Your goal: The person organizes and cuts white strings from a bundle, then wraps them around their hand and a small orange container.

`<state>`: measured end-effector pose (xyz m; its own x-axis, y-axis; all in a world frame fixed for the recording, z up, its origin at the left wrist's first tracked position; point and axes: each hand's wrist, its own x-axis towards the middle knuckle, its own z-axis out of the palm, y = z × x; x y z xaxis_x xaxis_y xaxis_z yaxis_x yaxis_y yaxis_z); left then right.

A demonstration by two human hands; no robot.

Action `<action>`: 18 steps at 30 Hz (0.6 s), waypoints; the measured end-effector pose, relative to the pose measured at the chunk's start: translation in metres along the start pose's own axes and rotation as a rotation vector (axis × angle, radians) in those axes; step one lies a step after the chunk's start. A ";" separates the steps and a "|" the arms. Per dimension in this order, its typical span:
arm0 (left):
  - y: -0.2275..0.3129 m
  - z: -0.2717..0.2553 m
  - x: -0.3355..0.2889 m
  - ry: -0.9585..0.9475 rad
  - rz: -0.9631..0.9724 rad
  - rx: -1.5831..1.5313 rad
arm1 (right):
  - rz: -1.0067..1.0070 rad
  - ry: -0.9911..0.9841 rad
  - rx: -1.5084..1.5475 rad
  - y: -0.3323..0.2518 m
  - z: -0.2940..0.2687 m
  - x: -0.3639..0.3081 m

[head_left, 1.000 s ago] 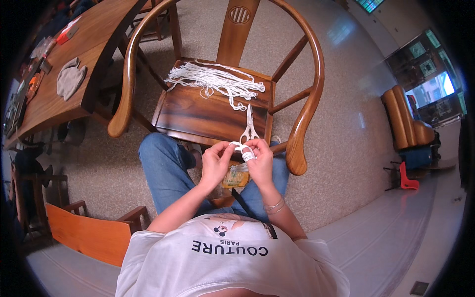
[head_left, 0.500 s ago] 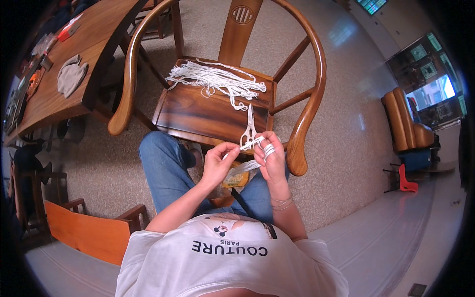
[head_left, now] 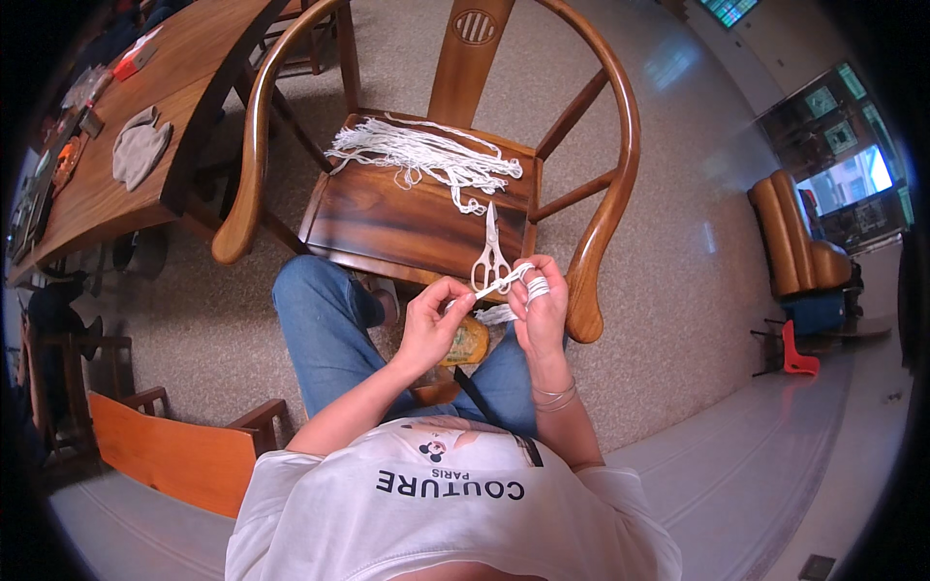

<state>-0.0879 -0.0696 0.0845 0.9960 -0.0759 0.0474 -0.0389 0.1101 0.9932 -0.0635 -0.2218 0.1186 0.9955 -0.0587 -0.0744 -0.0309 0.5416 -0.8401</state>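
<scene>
My left hand (head_left: 434,320) pinches one end of a white cord (head_left: 496,287) between thumb and fingers. The cord runs slantwise to my right hand (head_left: 540,305), which is closed on it, with several turns wound around its fingers. Loose white strands hang below the hands, partly hidden behind them. White-handled scissors (head_left: 491,254) lie on the front right of the wooden chair seat, blades pointing away from me and the handle loops close to the cord. Farther back on the seat rests a bundle of white cords (head_left: 426,155).
The wooden armchair (head_left: 407,208) faces me, its curved arms at both sides. A wooden table (head_left: 208,73) with a grey cloth (head_left: 141,148) stands at left. Between my knees is a yellow item (head_left: 466,344). A red chair (head_left: 796,351) and brown sofa (head_left: 790,232) stand at right.
My right hand has moved slightly right, and my left hand slightly right and down. The strands hanging below have swung right, and more of the yellow item shows.
</scene>
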 end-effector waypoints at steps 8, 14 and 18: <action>-0.007 -0.003 -0.003 -0.051 -0.104 -0.057 | -0.003 -0.012 0.022 0.001 0.000 0.001; -0.016 -0.006 -0.003 -0.192 -0.127 -0.110 | -0.002 -0.012 -0.047 -0.005 -0.005 0.004; -0.004 -0.009 -0.004 -0.168 0.016 0.101 | -0.046 0.024 -0.109 -0.010 0.000 0.003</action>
<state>-0.0910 -0.0609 0.0790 0.9680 -0.2404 0.0721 -0.0710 0.0132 0.9974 -0.0598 -0.2279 0.1270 0.9937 -0.1022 -0.0459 0.0042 0.4436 -0.8962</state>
